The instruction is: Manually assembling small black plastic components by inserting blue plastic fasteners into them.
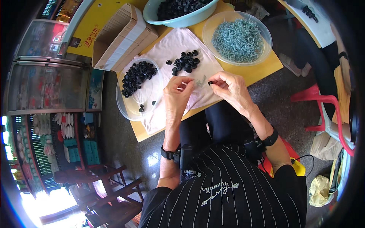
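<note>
My right hand [231, 89] pinches a small black cap [210, 83] between thumb and fingertips. My left hand [178, 94] is closed in a pinch a little to the left of it; what its fingertips hold, if anything, is too small to make out. Both hands are over a pale pink cloth [173, 45]. A few loose screws [201, 81] lie on the cloth between them. Just beyond the left hand is a loose pile of black caps [186, 62]. A shallow clear tub lid [131, 108] to the left carries many more black pieces [138, 78].
A clear round tub of silvery screws [238, 41] stands at the table's right. At the far edge is a pale blue basin [178, 21] heaped with black pieces. A cardboard box [125, 38] stands far left. Off to the right is a red plastic stool [323, 100], with another person nearby.
</note>
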{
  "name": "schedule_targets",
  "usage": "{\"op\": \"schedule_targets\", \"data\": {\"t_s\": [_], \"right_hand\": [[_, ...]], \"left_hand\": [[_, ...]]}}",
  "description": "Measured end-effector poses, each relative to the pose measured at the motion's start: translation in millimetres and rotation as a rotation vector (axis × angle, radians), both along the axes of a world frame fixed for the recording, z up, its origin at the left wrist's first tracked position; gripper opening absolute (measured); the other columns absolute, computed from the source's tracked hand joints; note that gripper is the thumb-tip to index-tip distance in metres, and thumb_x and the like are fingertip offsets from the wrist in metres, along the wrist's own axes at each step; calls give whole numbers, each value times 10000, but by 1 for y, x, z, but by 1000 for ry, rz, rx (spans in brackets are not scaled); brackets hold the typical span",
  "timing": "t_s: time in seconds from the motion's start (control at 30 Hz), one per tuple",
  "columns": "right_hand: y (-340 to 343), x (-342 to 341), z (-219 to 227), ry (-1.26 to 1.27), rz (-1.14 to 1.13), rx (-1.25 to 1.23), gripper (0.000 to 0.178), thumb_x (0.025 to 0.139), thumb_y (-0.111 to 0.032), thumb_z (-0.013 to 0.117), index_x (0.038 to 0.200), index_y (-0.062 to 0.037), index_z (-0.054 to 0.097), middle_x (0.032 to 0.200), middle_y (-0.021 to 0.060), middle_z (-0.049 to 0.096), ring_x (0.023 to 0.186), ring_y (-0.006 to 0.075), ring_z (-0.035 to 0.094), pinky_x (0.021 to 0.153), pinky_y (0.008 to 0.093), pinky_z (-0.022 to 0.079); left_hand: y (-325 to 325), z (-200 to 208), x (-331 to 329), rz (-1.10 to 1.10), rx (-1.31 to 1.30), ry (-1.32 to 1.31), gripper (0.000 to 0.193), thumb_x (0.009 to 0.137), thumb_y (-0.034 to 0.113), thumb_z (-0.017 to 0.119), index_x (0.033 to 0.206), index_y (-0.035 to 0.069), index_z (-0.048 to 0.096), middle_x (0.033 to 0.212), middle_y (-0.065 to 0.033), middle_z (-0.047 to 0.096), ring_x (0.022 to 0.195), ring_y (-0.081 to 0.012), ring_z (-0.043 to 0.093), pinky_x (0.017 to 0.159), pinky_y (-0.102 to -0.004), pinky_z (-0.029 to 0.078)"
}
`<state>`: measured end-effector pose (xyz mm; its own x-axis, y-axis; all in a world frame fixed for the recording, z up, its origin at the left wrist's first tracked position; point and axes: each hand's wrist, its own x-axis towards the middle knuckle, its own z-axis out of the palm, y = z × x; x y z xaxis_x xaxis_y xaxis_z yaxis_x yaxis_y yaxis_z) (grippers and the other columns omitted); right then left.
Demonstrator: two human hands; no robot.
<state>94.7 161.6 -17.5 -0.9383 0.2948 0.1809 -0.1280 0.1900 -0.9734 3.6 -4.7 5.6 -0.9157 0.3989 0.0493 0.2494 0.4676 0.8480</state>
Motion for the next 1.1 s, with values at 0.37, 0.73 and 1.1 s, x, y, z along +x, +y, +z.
{"op": "schedule_targets", "data": {"t_s": [0.37,0.73,1.1], "right_hand": [[4,-1,12,-182,87,-473,207,888,-83,634,1073,9,641,901,47,659,770,79,602,645,218,513],[5,-9,17,-214,236,-856,260,906,-142,634,1124,0,627,937,57,668,802,69,610,611,189,534],[-1,-7,27,-271,224,-769,243,901,-132,638,1099,8,634,923,70,668,805,95,627,606,212,568]], "left_hand": [[0,6,4,-121,601,-345,81,900,30,595,962,-19,577,964,-125,658,804,-161,647,717,-266,520],[1,15,25,-91,699,-458,166,881,20,644,1027,-50,606,946,-92,667,863,-139,652,786,-247,522],[-4,25,27,-113,289,71,131,818,-1,668,945,4,637,862,-72,656,749,-139,653,646,-253,518]]}}
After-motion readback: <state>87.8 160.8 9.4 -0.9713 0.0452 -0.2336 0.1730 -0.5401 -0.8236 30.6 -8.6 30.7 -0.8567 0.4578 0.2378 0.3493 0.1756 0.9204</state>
